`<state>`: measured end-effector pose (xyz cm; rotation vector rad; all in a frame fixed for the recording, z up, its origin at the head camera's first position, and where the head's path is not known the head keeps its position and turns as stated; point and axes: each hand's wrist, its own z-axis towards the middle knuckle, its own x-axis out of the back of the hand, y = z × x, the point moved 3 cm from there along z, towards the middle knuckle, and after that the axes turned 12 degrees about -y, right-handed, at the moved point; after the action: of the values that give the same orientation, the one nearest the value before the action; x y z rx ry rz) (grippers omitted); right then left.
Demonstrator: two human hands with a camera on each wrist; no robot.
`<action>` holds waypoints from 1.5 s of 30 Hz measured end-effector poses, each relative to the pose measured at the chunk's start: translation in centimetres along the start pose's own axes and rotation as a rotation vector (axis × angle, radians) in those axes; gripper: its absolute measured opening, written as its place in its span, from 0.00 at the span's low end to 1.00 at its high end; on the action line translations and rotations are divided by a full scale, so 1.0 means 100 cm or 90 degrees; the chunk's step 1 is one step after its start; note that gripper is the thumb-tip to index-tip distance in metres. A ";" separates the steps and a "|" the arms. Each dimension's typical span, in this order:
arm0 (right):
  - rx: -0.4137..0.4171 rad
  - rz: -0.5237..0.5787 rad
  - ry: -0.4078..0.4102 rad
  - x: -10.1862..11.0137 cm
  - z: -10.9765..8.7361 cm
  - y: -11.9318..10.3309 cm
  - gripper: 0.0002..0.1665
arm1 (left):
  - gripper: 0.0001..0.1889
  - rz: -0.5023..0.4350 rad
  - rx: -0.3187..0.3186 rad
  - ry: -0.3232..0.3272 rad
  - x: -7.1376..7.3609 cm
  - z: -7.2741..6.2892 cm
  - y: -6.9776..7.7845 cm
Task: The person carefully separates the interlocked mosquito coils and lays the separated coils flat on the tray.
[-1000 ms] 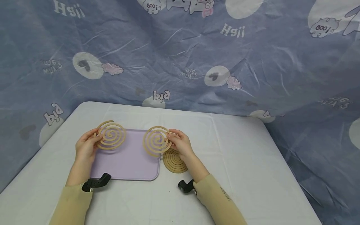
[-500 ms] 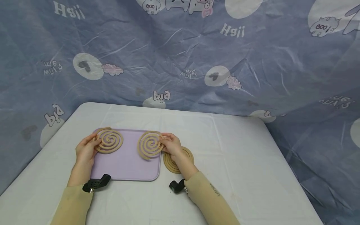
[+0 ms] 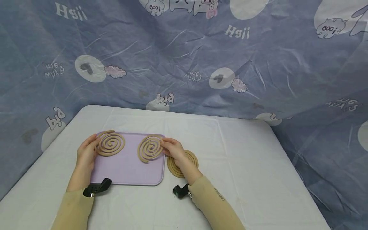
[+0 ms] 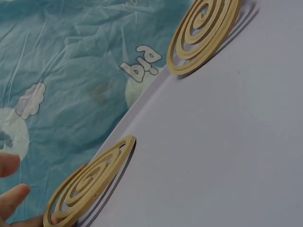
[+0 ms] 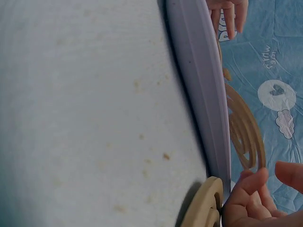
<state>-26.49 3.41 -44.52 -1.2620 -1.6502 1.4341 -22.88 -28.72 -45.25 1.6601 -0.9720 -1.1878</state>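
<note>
Two tan mosquito coils lie on a lilac tray (image 3: 129, 171), the left coil (image 3: 110, 143) at its far left corner and the right coil (image 3: 150, 147) at its far right. My left hand (image 3: 86, 152) is at the left coil's outer edge. In the left wrist view its upper fingertips (image 4: 18, 195) stand apart from that coil, while a darker finger reaches its lower rim. Beside the right coil is my right hand (image 3: 174, 150). The right wrist view shows its thumb (image 5: 289, 174) spread away and a finger touching the coil's edge.
A tightly wound coil (image 3: 173, 167) lies on the white table (image 3: 244, 179) right of the tray, partly under my right forearm. Small brown crumbs (image 5: 165, 156) dot the cloth. A blue printed curtain (image 3: 178, 64) hangs behind the table.
Both coils have come down onto the tray, the right one also moving left. My right hand has moved left with it; the fingers have loosened from the coils.
</note>
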 end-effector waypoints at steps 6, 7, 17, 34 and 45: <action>0.001 -0.005 -0.009 -0.001 0.000 0.001 0.21 | 0.33 0.018 -0.015 -0.014 -0.003 0.002 0.001; 0.004 -0.004 -0.015 -0.001 0.000 0.001 0.21 | 0.33 0.017 -0.018 -0.011 -0.003 0.002 0.001; 0.012 0.010 -0.053 -0.002 -0.006 -0.003 0.23 | 0.30 0.011 -0.070 0.013 -0.006 0.000 0.002; 0.038 -0.076 -0.078 0.066 -0.060 -0.039 0.26 | 0.19 0.197 -0.127 -0.153 -0.108 -0.032 0.005; 0.032 -0.080 -0.023 0.111 -0.081 -0.027 0.29 | 0.15 0.176 -0.074 -0.316 -0.191 -0.052 -0.031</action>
<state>-24.00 16.89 -41.57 -1.0909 -1.6747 1.4207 -22.27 -9.05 -41.48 1.1122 -1.3562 -1.4617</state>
